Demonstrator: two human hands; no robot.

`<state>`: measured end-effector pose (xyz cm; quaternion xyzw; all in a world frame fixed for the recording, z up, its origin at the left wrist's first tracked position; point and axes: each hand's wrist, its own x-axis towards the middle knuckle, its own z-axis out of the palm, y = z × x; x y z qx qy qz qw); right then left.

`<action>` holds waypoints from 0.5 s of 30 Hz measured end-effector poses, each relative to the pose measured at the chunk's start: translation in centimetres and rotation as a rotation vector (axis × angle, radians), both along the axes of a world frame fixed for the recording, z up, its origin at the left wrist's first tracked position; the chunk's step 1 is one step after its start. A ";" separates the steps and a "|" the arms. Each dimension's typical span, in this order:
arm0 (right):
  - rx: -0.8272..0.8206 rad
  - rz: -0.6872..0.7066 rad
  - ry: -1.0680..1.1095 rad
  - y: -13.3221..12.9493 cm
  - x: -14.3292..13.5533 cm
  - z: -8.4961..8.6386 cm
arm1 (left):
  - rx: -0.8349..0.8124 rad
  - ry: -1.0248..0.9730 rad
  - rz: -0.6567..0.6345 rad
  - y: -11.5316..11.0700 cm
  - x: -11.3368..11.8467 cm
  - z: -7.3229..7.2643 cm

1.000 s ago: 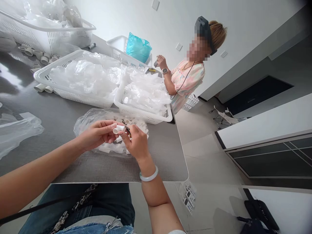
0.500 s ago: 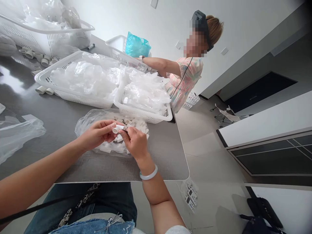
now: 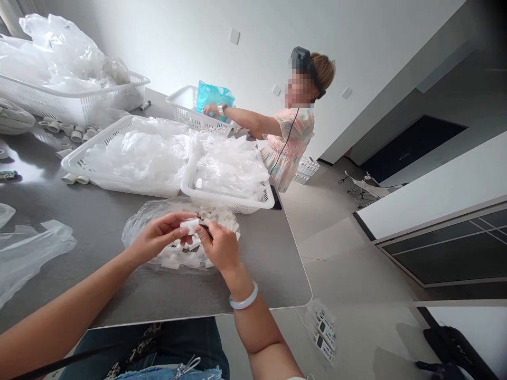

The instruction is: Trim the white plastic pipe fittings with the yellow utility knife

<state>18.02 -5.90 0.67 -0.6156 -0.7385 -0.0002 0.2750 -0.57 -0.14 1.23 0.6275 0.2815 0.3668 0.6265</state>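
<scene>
Between the thumb and fingers of my left hand (image 3: 156, 237) is a short white plastic pipe fitting (image 3: 189, 227). My right hand (image 3: 222, 247) is closed around a thin dark tool (image 3: 207, 231), its thumb touching the right end of the fitting; the tool's kind is mostly hidden by the fingers. Under both hands lies a clear plastic bag (image 3: 138, 227), spread on the grey table (image 3: 269, 264), with many white fittings (image 3: 171, 259) in it.
Two white baskets (image 3: 119, 182) (image 3: 229, 203) of clear bags stand just beyond. Another basket (image 3: 95, 103) is at the far left, near loose fittings (image 3: 77, 134). Across the table, a person (image 3: 291, 132) touches a blue bag (image 3: 216, 97). A loose clear bag (image 3: 35, 253) lies left.
The fitting has turned in my left hand, so its open end no longer faces me. The view has tilted up slightly. The other person's hand now shows at the blue bag.
</scene>
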 end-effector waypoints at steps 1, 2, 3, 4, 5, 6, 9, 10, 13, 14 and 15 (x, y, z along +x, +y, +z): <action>-0.017 0.010 0.006 0.0 0.0 0.0 | 0.017 0.018 0.011 0.1 0.0 0.0; -0.032 0.017 0.012 0.0 0.1 0.1 | 0.029 0.034 0.025 0.1 -0.1 0.0; -0.042 0.019 0.017 0.1 0.0 0.1 | 0.039 0.048 0.042 0.2 -0.1 0.0; -0.051 0.018 0.020 0.1 0.0 0.1 | 0.049 0.060 0.061 0.2 0.0 0.0; -0.058 0.017 0.019 0.1 -0.1 0.0 | 0.064 0.071 0.086 0.2 0.0 -0.1; -0.064 0.015 0.018 0.1 -0.2 0.0 | 0.086 0.079 0.112 0.2 0.1 -0.3; -0.078 0.004 0.014 0.1 -0.6 0.0 | 0.208 0.082 0.206 0.2 0.1 -0.9; -0.082 0.003 0.021 0.1 -0.7 0.0 | 0.268 0.090 0.229 0.2 0.1 -1.2; -0.093 0.004 0.091 0.0 -0.7 0.2 | 0.475 0.156 0.265 0.3 0.0 -1.7; -0.111 0.006 0.143 -0.1 -0.7 0.3 | 0.551 0.175 0.271 0.4 0.0 -1.8; -0.143 0.012 0.216 -0.1 -0.8 0.4 | 0.631 0.180 0.275 0.5 -0.1 -1.9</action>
